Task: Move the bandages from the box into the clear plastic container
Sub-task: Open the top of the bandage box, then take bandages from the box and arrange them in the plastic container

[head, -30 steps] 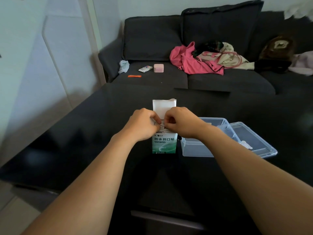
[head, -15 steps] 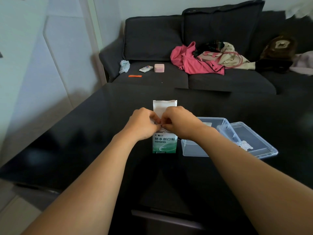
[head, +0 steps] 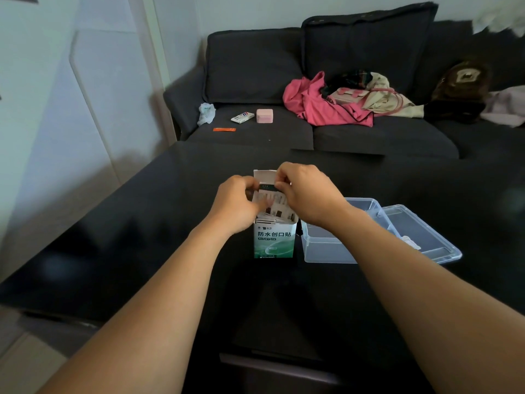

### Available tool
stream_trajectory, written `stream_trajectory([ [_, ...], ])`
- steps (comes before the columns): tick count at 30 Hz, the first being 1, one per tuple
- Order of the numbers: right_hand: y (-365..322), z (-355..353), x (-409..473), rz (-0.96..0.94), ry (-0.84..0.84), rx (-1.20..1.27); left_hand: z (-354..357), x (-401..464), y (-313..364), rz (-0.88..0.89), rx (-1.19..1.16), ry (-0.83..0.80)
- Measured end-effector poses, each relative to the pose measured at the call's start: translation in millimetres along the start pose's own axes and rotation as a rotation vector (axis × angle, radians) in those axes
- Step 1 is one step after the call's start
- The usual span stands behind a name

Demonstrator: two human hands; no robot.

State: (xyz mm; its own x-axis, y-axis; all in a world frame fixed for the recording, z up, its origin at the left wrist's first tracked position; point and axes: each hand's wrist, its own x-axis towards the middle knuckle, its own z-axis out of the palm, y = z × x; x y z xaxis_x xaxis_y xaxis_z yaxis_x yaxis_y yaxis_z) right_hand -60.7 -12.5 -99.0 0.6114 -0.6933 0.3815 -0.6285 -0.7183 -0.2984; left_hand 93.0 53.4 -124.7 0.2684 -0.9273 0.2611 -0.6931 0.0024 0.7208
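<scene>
Box (head: 273, 241): upright on the dark table (head: 113, 237), top flap open, taken as the landmark. Bandages (head: 270, 199): a stack is seen partly drawn up out of the box mouth, long axis vertical, lower ends apparently not yet clear of the opening. Left hand (head: 235, 204): fingers curled on the stack's left edge, above the box. Right hand (head: 305, 191): top right corner of the stack pinched, above the box. Clear plastic container (head: 326, 245): placed just beside the box on its right, lid (head: 420, 234) open further right. The right hand is judged nearer to it; a straight upward lift, then a rightward carry, is called for.
</scene>
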Motion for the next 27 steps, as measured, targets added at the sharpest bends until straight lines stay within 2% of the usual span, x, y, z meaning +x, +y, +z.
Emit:
stream_trajectory([
  [6, 3, -9, 2, -0.005, 0.119, 0.179, 1, 4, 0, 0.075, -0.088, 0.082],
  [11, 4, -9, 1, 0.020, 0.159, 0.248, 6, 7, 2, 0.088, -0.044, 0.133],
  [17, 4, -8, 1, 0.029, 0.232, 0.293, 12, 9, 2, 0.118, -0.118, 0.060],
  [20, 3, -12, 0, 0.067, 0.270, 0.395, 13, 8, 4, 0.160, -0.160, 0.117],
  [22, 1, -13, -2, 0.153, 0.264, 0.552, 11, 8, 6, 0.167, -0.145, 0.163],
  [24, -2, -12, -4, 0.255, 0.253, 0.721, 6, 8, 8, 0.168, -0.110, 0.254],
  [27, -6, -11, -4, 0.308, 0.248, 0.873, -4, 5, 11, 0.170, -0.144, 0.411],
])
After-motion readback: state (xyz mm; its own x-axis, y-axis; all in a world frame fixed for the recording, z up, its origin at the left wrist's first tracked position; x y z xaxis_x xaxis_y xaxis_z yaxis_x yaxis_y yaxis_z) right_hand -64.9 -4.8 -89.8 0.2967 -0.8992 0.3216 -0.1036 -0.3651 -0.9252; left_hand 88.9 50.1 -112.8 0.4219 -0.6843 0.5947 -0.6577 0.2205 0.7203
